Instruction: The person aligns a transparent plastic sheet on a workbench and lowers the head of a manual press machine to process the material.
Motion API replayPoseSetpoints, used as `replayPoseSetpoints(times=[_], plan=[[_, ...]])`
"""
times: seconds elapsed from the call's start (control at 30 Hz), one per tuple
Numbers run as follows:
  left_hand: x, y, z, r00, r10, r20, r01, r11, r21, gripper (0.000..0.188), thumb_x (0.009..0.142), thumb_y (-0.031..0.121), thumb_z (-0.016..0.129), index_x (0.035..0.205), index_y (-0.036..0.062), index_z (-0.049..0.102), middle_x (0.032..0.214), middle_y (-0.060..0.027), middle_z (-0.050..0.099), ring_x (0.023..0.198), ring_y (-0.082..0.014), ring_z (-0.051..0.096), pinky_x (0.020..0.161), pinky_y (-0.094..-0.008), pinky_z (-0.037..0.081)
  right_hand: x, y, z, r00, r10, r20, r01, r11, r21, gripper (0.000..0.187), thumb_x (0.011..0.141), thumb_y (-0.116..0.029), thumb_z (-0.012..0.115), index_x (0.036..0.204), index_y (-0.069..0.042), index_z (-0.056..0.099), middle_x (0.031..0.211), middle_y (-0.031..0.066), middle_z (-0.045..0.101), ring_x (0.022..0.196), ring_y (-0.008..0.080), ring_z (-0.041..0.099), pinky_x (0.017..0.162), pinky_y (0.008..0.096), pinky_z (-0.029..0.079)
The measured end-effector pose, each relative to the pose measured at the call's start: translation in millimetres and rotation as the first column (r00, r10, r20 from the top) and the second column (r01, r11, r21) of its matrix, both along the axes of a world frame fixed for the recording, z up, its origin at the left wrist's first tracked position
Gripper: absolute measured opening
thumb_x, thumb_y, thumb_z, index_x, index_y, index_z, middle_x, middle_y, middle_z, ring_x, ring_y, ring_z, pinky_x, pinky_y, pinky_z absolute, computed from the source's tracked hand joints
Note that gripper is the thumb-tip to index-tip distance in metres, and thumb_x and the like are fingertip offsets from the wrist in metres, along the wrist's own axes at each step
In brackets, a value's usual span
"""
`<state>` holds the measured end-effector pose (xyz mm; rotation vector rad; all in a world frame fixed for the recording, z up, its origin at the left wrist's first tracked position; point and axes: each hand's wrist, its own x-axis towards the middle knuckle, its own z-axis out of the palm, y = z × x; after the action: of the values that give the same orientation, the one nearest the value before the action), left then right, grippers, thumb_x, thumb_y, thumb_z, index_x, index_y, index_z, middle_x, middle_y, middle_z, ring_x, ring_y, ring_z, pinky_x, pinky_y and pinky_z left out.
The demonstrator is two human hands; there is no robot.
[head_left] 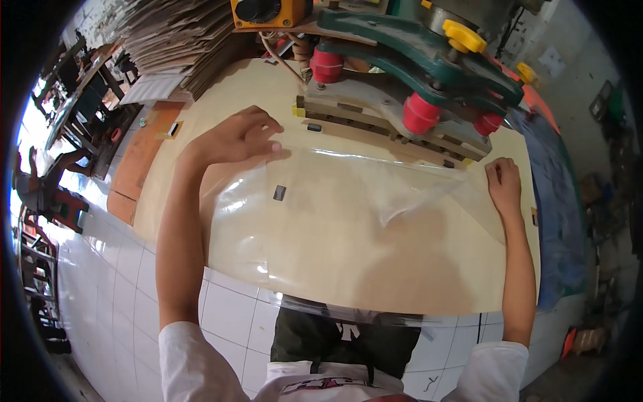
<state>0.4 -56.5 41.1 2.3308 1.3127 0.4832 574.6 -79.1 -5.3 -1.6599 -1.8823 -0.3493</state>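
A large clear plastic sheet (321, 234) lies over the cream tabletop (174, 181), wrinkled and shiny, its lower end hanging past the front edge. My left hand (234, 137) hovers around the sheet's far left corner, with thumb and forefinger apart and nothing visible between them. On the right, my right hand (506, 184) rests by the sheet's far right corner. Its fingers are curled together; whether they pinch the film is hidden. Just beyond the sheet's far edge is a press with green arms (382, 40), red cylindrical mounts (420, 112) and a long metal bar (362, 119).
Small dark pieces (279, 193) are on the table. A tall stack of brown cardboard sheets (181, 40) stands back left, beside an orange box with a black dial (271, 12). Blue cloth (559, 208) hangs at the right edge. White floor tiles (127, 295) show at left.
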Motion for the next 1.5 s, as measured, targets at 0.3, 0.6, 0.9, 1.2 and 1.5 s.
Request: replayPoseSetpoints(times=[0.3,0.6,0.9,1.2,1.5], plan=[[-10,7,-12,0.999,-0.033,-0.017,0.034,0.999,0.026,0.041,0.085,0.036,0.074,0.107,0.0014,0.068,0.128,-0.0178,0.058,0.124,-0.0334,0.054,0.104,-0.0403,0.045,1,-31,24,0.661,0.266,-0.702,-0.638,0.692,-0.339,0.028,0.098,-0.022,0.062,0.113,0.001,0.069,0.129,0.0127,0.058,0.118,0.0249,0.056,0.098,0.0375,0.045],[8,5,-12,0.998,0.028,-0.056,-0.026,0.999,0.039,0.025,0.076,0.018,0.076,0.08,-0.0007,0.061,0.127,-0.0188,0.056,0.13,-0.0344,0.049,0.104,-0.0404,0.045,-30,-78,64,0.876,0.48,0.042,-0.426,0.812,-0.4,0.056,0.074,-0.028,0.083,0.12,-0.002,0.065,0.145,0.0177,0.048,0.133,0.0334,0.048,0.108,0.0401,0.043],[6,-1,-26,0.994,0.039,0.101,-0.051,0.992,0.117,0.015,0.076,0.01,0.072,0.079,0.0002,0.06,0.123,-0.0188,0.058,0.121,-0.0352,0.056,0.099,-0.0399,0.047,-45,-91,86,0.96,0.266,-0.094,-0.274,0.957,-0.097,0.01,0.087,-0.005,0.058,0.092,-0.002,0.066,0.079,0.0157,0.068,0.08,0.0348,0.066,0.081,0.0439,0.05],[10,3,-26,0.999,0.052,0.007,-0.053,0.982,0.18,0.015,0.077,0.011,0.069,0.083,-0.0007,0.061,0.125,-0.02,0.059,0.119,-0.0368,0.058,0.099,-0.0412,0.047,-18,-85,91,0.848,0.396,-0.352,-0.466,0.873,-0.141,0.014,0.09,-0.008,0.058,0.09,0.0,0.069,0.07,0.0147,0.065,0.067,0.0264,0.062,0.068,0.0358,0.049],[17,24,-17,0.994,0.061,-0.088,-0.046,0.986,0.162,0.029,0.078,0.022,0.074,0.089,-0.0029,0.064,0.108,-0.0183,0.061,0.105,-0.0349,0.06,0.092,-0.0403,0.048,-3,-61,64,0.95,0.217,-0.224,-0.307,0.783,-0.541,0.029,0.081,-0.029,0.077,0.083,-0.001,0.071,0.069,0.011,0.067,0.062,0.0191,0.06,0.062,0.0355,0.048]])
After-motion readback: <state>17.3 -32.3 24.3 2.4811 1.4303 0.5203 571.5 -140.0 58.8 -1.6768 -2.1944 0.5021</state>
